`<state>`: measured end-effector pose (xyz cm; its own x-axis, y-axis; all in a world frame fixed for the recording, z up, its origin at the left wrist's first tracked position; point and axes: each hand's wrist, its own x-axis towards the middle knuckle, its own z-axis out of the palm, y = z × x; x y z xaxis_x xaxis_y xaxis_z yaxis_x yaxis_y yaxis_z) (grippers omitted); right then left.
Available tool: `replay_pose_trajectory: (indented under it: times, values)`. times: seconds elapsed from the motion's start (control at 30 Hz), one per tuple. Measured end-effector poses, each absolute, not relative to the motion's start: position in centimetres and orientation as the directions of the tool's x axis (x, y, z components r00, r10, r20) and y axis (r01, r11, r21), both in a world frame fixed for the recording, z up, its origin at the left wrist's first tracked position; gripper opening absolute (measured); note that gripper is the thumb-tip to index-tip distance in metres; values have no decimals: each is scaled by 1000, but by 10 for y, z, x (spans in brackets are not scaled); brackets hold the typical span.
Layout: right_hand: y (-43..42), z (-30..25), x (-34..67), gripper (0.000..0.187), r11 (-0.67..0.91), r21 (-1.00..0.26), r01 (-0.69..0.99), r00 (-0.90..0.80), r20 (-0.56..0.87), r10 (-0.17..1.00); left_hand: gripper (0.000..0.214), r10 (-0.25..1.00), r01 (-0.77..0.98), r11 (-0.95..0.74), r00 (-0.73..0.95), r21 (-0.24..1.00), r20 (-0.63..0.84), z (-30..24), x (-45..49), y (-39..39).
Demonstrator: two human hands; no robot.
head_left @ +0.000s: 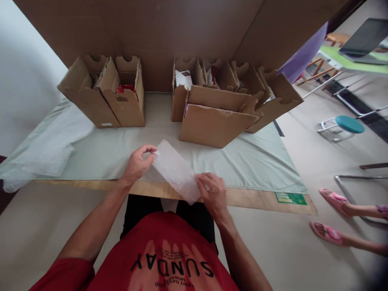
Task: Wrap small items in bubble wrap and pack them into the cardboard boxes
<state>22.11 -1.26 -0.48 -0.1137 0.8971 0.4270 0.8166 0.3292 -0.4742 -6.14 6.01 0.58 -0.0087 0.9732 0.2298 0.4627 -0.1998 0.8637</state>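
We see a tall cardboard panel [157, 36] closing off the back of the table [251, 200], whose wooden front edge shows below a pale green cloth [263, 161]. On the cloth, two open boxes [121, 109] stand side by side at the left, and a larger group of boxes stands to the right, with a front box [215, 125] jutting toward us. Between the two groups we have a strip of open cloth, and more lies along the front edge. A loose heap of clear wrap [54, 137] covers the left end and hangs over the edge.

In front of us, a piece of bubble wrap [178, 171] slants across the table's front edge, its lower end reaching past the wood. Our left hand [139, 161] pinches its upper left corner between thumb and forefinger; our right hand [214, 192], fingers bent, grips its right edge near the lower end.

We cannot tell whether the wrap is a pouch or a flat sheet. Another person's legs are cut off at the right, and box walls hide most of a red item [125, 88].
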Motion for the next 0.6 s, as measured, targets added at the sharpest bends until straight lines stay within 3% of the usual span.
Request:
replay_pose_trajectory:
  times: [0.07, 0.13, 0.2, 0.27, 0.47, 0.6]
  values:
    - [0, 18, 233, 24, 334, -474, 815, -14, 561, 828, 36, 950, 318, -298, 2, 900, 314, 24, -60, 62]
    - [8, 41, 242, 23, 349, -447, 824, 46, 666, 745, 44, 913, 288, -399, 38, 871, 406, 38, -58, 62]
    - [10, 53, 245, 24, 355, -408, 841, 55, 718, 694, 29, 884, 373, -460, 105, 806, 456, 41, -57, 59]
    - [5, 48, 246, 24, 355, -374, 857, 15, 706, 708, 13, 879, 484, -471, 190, 738, 437, 31, -59, 55]
    - [-25, -17, 248, 23, 389, -249, 887, -209, 534, 819, 40, 931, 670, -357, 311, 650, 191, -20, -83, 35]
    - [-37, -31, 253, 26, 372, -241, 897, -190, 549, 814, 37, 916, 672, -398, 256, 624, 309, -8, -83, 27]
